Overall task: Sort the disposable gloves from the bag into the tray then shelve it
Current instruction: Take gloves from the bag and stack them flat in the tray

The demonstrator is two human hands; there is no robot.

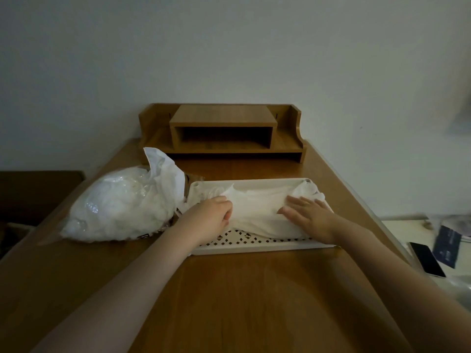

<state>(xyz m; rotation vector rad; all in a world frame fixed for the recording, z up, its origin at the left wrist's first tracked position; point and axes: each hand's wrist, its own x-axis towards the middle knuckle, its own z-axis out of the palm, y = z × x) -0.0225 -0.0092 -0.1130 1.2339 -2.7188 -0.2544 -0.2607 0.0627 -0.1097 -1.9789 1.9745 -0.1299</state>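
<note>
Both your hands are lying on the gloves (257,212) across the tray (254,247): left hand (212,216) pinching, right hand (309,215) pressing flat. The bag (122,202) is sitting nearer your left grip.

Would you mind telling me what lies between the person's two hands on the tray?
In the head view, the pile of gloves spans the gap in the tray: the left hand grips one end, the right hand presses flat on the other.
</note>
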